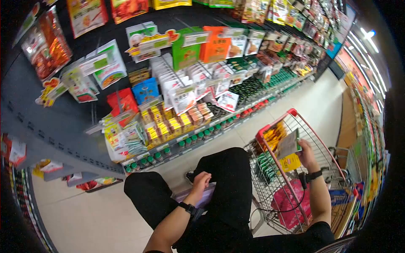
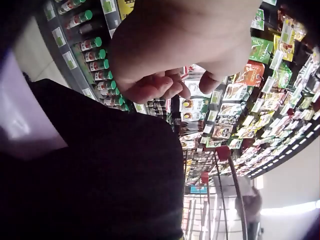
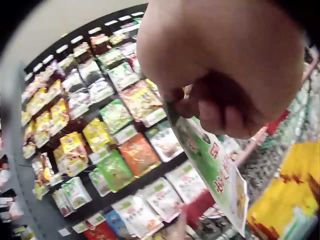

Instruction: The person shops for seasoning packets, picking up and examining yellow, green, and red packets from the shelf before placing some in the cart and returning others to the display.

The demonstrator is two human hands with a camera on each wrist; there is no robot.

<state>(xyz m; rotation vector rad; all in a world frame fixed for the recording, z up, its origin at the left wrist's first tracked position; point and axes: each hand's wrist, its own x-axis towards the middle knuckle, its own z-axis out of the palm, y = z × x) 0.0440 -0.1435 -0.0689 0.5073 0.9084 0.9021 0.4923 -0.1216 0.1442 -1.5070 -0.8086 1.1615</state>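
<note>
My right hand (image 1: pixel 307 155) pinches a flat white-and-green food packet (image 1: pixel 288 144) by its edge, above the shopping cart (image 1: pixel 295 185). In the right wrist view, that packet (image 3: pixel 212 167) hangs from the curled fingers, with red lettering and a food picture near its lower end. Over my lap is my left hand (image 1: pixel 201 182), its fingers loosely curled and nothing in them. Beneath that wrist, a pale purple item (image 1: pixel 204 195) lies between my black-trousered legs. In the left wrist view the left hand (image 2: pixel 185 45) hangs before the shelves.
Inside the cart are orange-yellow packets (image 1: pixel 275 135), green packets (image 1: pixel 265 166), a yellow packet (image 1: pixel 290 162) and a pink bag (image 1: pixel 290 202). Hanging pouches (image 1: pixel 183 97), boxes (image 1: pixel 168 126) and green-capped bottles (image 1: pixel 198 135) fill the shelf ahead. A second cart (image 1: pixel 344 158) stands at right.
</note>
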